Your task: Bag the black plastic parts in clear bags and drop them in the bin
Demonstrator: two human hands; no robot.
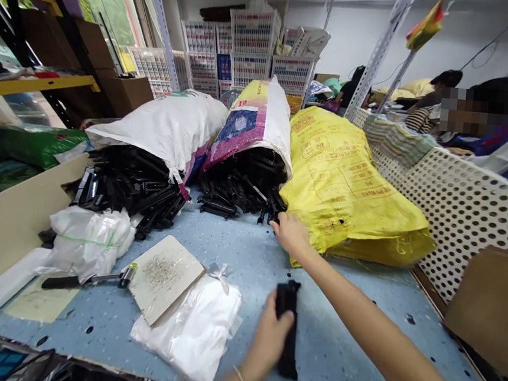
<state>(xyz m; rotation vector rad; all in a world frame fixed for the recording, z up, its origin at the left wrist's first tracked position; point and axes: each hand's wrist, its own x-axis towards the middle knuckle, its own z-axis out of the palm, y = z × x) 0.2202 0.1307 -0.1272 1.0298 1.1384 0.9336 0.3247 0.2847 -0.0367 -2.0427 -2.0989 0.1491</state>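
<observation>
My left hand (270, 340) is closed around a long black plastic part (287, 330) that rests on the blue speckled table (346, 353). My right hand (291, 232) reaches far forward to the pile of black plastic parts (240, 189) spilling from the middle sack (255, 119). Its fingertips are at the nearest parts, and the fingers are hidden from here. A second pile of black parts (134, 186) spills from the white sack (162, 126) on the left.
A yellow sack (344, 180) lies right of my reaching hand. A hammer (90, 280), a wooden board (164, 277) and white plastic bags (193, 327) lie at the left front. A perforated white wall (460, 214) bounds the table's right side. People sit beyond it.
</observation>
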